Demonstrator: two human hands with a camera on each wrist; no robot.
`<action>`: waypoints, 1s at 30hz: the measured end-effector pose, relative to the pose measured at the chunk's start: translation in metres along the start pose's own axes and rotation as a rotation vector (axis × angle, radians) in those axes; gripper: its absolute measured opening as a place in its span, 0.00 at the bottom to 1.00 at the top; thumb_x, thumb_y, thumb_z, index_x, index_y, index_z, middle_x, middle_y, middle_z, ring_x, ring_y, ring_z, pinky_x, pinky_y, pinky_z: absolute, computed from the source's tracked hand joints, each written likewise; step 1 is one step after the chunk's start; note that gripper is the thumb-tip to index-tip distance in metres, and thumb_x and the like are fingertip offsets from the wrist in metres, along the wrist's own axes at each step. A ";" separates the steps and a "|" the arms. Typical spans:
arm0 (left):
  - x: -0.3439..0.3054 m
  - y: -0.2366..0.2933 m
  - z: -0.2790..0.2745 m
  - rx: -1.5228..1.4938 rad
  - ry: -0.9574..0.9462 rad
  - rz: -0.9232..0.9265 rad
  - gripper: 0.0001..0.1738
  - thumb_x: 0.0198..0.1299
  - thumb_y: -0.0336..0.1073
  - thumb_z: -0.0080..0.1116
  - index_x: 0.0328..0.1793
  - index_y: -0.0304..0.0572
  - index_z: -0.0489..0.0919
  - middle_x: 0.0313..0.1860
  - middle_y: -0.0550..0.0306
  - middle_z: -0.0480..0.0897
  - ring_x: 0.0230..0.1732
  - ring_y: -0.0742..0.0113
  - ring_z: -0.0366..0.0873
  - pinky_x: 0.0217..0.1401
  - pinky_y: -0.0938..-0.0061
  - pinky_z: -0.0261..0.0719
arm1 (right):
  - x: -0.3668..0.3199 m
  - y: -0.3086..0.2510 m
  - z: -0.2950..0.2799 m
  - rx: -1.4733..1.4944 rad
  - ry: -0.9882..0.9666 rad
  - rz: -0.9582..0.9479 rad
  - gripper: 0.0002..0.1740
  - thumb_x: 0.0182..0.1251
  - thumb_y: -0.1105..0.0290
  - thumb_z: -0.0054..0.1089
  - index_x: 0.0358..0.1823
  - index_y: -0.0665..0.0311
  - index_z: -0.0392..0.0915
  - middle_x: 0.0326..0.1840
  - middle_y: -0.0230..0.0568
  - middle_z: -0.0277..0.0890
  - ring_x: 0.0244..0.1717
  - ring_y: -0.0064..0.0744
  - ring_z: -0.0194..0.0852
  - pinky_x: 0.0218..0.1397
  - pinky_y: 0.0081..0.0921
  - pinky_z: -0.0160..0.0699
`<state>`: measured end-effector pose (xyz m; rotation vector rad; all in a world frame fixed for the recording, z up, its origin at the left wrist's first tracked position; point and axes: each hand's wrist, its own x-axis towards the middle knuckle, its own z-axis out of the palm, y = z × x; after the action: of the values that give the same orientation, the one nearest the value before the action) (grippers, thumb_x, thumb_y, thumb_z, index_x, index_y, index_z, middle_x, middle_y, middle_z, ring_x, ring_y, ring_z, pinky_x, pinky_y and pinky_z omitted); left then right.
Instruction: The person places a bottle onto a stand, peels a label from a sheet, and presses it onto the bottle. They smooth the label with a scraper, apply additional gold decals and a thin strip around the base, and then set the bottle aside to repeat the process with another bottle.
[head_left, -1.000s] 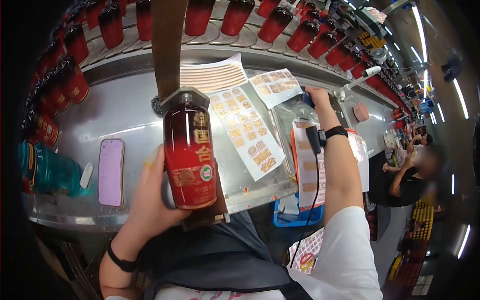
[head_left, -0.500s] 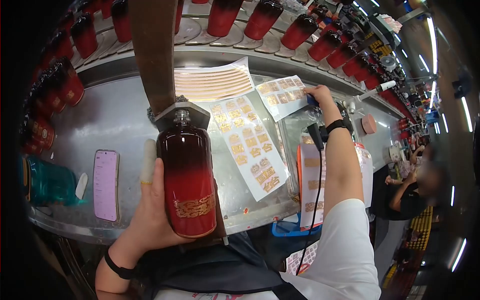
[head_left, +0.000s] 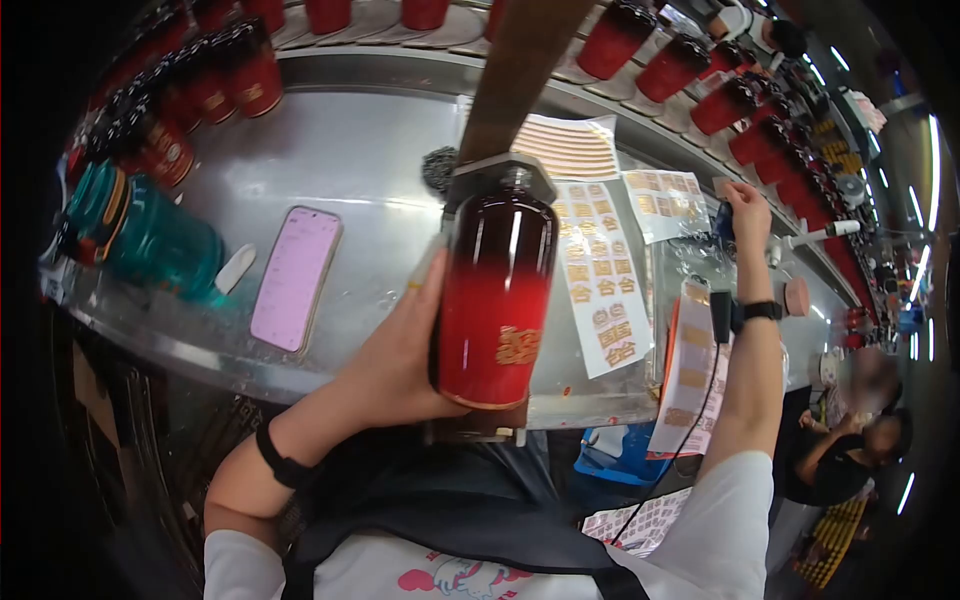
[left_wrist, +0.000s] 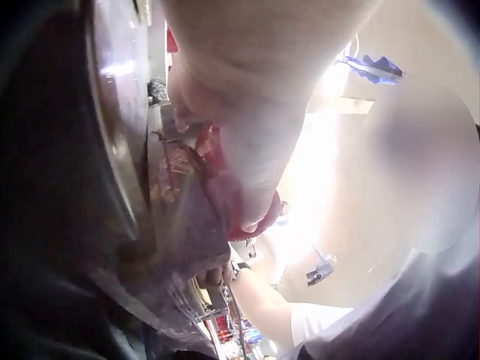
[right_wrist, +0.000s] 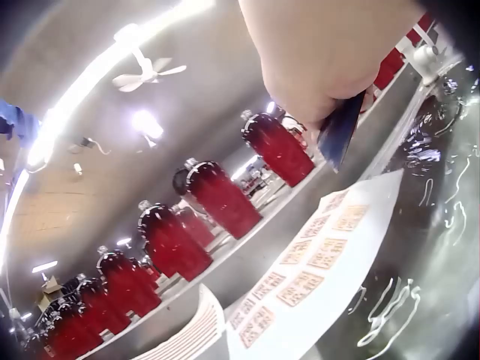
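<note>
A black-to-red bottle lies with its neck at a grey angular holder on a brown bar. My left hand grips its lower part from the left; a gold pattern shows at its lower right. In the left wrist view, that hand hides much of the red bottle. My right hand holds a dark blue flat thing beyond a sheet of small gold stickers. The right wrist view shows the hand pinching the blue thing above the sticker sheet.
A long sheet of gold characters and a striped sheet lie right of the bottle. To the left are a phone, a white object and a teal jug. Red bottles line the conveyor behind. A blue basket sits below the edge.
The bottle has turned, so its gold characters and green mark have gone from sight. My right hand has moved off the small sticker sheet's edge. The head view has shifted.
</note>
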<state>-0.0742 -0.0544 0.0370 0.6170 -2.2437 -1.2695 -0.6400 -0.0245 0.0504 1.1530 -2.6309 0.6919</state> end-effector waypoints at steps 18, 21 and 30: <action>0.010 0.012 -0.016 -0.135 0.046 0.001 0.66 0.54 0.54 0.76 0.82 0.23 0.44 0.77 0.26 0.58 0.75 0.38 0.64 0.78 0.59 0.62 | -0.270 -0.263 -0.054 1.244 -0.562 0.068 0.18 0.68 0.81 0.65 0.57 0.68 0.72 0.33 0.27 0.75 0.34 0.10 0.73 0.38 0.09 0.71; 0.035 0.020 -0.008 -0.433 0.097 -0.184 0.58 0.63 0.50 0.68 0.80 0.16 0.44 0.75 0.25 0.60 0.74 0.44 0.67 0.77 0.61 0.63 | -0.278 -0.263 -0.046 1.178 -0.464 0.038 0.23 0.68 0.80 0.66 0.61 0.69 0.69 0.33 0.26 0.72 0.33 0.09 0.71 0.37 0.09 0.69; 0.050 0.019 0.006 -0.316 0.252 -0.150 0.55 0.61 0.43 0.70 0.79 0.16 0.47 0.69 0.31 0.68 0.71 0.49 0.70 0.72 0.63 0.70 | -0.266 -0.248 -0.038 1.301 -0.588 0.354 0.27 0.73 0.73 0.63 0.70 0.69 0.67 0.52 0.36 0.74 0.42 0.17 0.78 0.46 0.15 0.74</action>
<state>-0.1198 -0.0716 0.0600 0.7852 -1.7739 -1.4895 -0.2775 0.0192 0.0756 1.1826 -2.7289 2.7432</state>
